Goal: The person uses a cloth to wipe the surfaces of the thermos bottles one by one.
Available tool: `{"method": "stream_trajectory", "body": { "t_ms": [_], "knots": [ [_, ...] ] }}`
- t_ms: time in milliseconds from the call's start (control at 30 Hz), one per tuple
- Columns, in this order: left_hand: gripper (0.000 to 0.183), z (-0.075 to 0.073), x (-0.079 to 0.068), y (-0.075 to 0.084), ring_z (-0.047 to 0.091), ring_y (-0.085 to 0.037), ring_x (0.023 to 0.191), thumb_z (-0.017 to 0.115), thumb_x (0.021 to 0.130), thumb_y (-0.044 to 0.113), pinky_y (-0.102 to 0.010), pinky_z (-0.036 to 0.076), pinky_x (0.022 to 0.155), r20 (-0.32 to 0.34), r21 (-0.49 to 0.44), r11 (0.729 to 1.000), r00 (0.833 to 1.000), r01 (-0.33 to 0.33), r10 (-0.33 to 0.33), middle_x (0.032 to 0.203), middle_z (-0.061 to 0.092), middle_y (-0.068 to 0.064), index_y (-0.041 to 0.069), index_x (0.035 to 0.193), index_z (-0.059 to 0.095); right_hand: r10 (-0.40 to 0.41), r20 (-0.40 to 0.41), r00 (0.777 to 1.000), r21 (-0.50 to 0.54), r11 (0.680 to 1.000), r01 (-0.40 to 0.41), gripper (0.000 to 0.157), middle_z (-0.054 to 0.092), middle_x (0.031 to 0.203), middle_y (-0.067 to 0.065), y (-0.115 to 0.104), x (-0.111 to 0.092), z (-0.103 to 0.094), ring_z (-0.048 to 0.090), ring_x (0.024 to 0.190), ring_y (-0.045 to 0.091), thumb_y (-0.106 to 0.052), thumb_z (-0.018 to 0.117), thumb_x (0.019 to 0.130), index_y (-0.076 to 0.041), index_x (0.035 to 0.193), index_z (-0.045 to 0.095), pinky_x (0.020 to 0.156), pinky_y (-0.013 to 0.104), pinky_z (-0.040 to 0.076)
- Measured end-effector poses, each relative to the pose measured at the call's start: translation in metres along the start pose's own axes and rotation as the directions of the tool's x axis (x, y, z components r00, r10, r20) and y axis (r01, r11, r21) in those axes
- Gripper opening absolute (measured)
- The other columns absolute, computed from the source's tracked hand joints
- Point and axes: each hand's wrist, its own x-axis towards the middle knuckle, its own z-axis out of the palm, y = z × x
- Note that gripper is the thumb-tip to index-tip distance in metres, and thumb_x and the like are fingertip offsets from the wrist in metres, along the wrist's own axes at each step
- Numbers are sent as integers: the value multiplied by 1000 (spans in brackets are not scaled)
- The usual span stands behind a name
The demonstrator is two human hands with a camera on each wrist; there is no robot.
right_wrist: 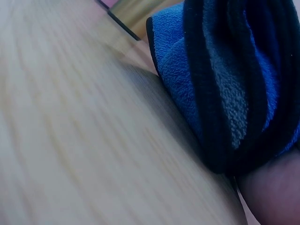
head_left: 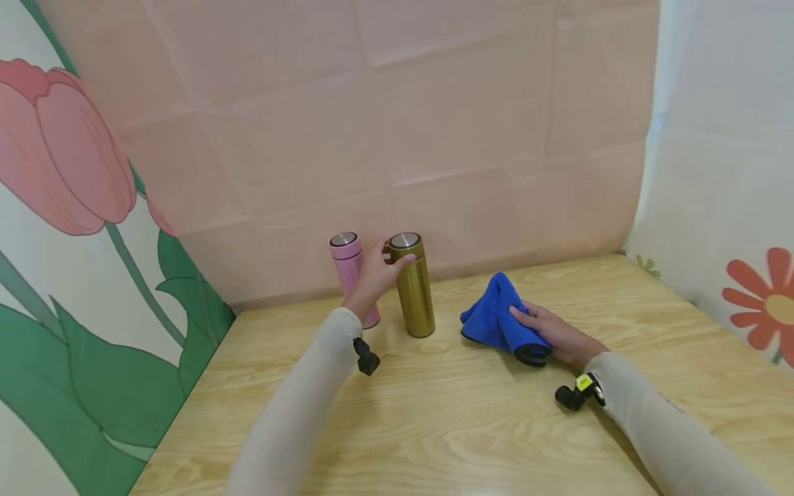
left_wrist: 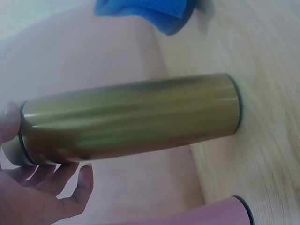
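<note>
A gold thermos bottle (head_left: 417,300) with a silver-topped lid stands upright on the wooden table. My left hand (head_left: 375,275) grips it near the lid, thumb on one side and fingers on the other; the left wrist view shows the fingertips (left_wrist: 85,180) along the gold bottle's neck. Just left of it stands a pink thermos bottle (head_left: 347,265), partly covered by the left hand and wrist. To the right, my right hand (head_left: 555,334) holds a bunched blue cloth (head_left: 499,317) with black edging, thumb on top. In the right wrist view the cloth's folded edges (right_wrist: 220,93) show close over the tabletop.
The light wood table (head_left: 434,420) runs back to a pink sheet (head_left: 434,138) hanging close behind the bottles. Walls with a painted tulip (head_left: 80,151) and a red flower (head_left: 775,303) border the left and right sides.
</note>
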Motion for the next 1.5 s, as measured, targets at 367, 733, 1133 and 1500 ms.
{"method": "stream_trajectory", "body": {
  "t_ms": [367,733,1133,1500],
  "knots": [
    [65,-5,-25,2,58,-35,127,74,90,33,-45,51,103,95,-34,999,995,-27,31,141,55,-14,14,145,45,-3,9,1000,-18,1000,3,78,19,162,23,-1,-3,-1,48,124,4,-50,38,105,-9,160,2,95,16,45],
    [61,-8,-52,5,58,-35,127,75,90,26,-45,51,102,178,-117,991,981,-58,78,141,56,-12,16,144,48,10,-3,1000,2,1000,-10,78,22,160,23,-1,-1,-2,51,118,2,-50,38,105,-7,160,4,94,18,46],
    [61,-5,-61,5,57,-36,128,71,92,22,-47,50,104,222,-145,983,965,-109,140,143,54,-15,13,147,44,-1,-2,1000,43,999,1,78,50,139,2,1,0,-7,58,110,1,-48,39,106,-3,159,4,92,22,50],
    [62,-4,-61,2,60,-36,124,69,93,23,-45,52,102,210,-157,977,962,-146,177,141,56,-16,11,148,43,-18,-39,999,122,992,23,78,59,121,-17,1,1,-6,59,106,-4,-48,35,106,2,158,4,90,18,50]
  ]
}}
